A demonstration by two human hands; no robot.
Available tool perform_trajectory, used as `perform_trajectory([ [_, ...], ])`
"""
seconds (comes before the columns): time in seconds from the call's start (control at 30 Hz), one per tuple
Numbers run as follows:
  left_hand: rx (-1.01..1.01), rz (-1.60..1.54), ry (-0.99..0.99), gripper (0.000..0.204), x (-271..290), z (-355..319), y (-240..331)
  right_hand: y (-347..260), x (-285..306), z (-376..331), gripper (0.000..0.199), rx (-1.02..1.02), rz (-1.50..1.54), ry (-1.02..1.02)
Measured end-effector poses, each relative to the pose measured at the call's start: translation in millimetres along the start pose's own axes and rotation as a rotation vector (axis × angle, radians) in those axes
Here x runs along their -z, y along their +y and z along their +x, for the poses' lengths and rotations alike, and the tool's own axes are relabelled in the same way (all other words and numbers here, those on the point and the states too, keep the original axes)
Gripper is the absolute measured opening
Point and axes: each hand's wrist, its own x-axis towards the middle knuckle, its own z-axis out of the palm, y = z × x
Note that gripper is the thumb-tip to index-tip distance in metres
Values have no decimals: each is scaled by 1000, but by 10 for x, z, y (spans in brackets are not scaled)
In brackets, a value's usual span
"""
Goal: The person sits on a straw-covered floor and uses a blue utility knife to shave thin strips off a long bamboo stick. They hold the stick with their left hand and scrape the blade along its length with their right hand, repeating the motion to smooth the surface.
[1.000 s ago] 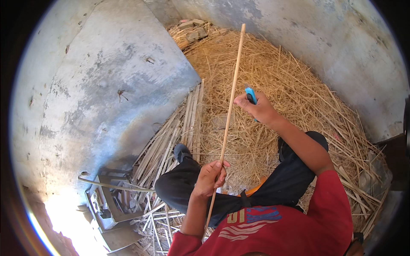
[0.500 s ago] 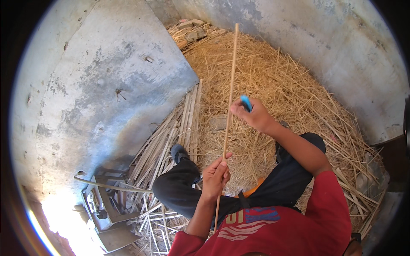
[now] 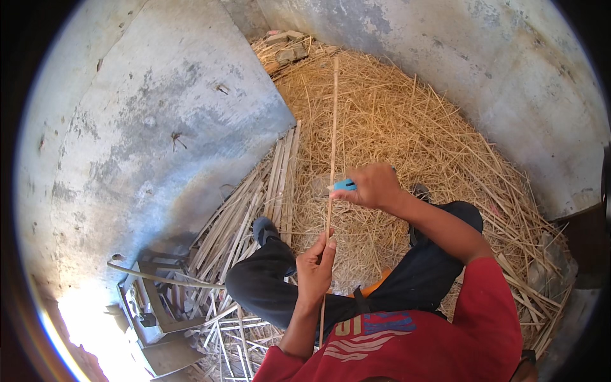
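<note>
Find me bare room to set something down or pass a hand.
No wide bare patch shows: straw or slats lie nearly everywhere. Open room over straw lies between the left hand, right hand and right leg, and beyond the right hand, between the thin strip and right wall. Crowded: piled slats beside the left shoe.

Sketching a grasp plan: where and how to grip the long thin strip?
Likely the bare upper stretch of the strip, pinched across its narrow width from the left. It is slender, nearly straight and runs lengthwise up the view; the left hand holds it lower down, and the right hand with the blue cutter crowds its right side.
</note>
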Motion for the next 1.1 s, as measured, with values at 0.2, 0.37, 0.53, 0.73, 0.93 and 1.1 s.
perform_trajectory([
  [0.2, 129, -125, -48, 33, 31, 27, 58, -141, -152, -137, 73, 182, 32, 16],
  [0.37, 91, -98, -32, 32, 25, 20, 102, -89, -104, -46, 73, 166, -50, 61],
  [0.53, 144, 16, -61, 31, 78, -153, 133, 213, -165, 74, 73, -42, -81, 81],
  [0.73, 98, 181, -37, 31, 78, -280, 251, 158, -118, 19, 75, 0, -56, 15],
  [0.93, -52, 261, 10, 29, 53, -431, 275, 239, -22, 32, 71, -54, -33, 27],
  [1.1, -59, 378, 1, 28, 91, -474, 388, -34, -5, -83, 73, 148, -30, 98],
])
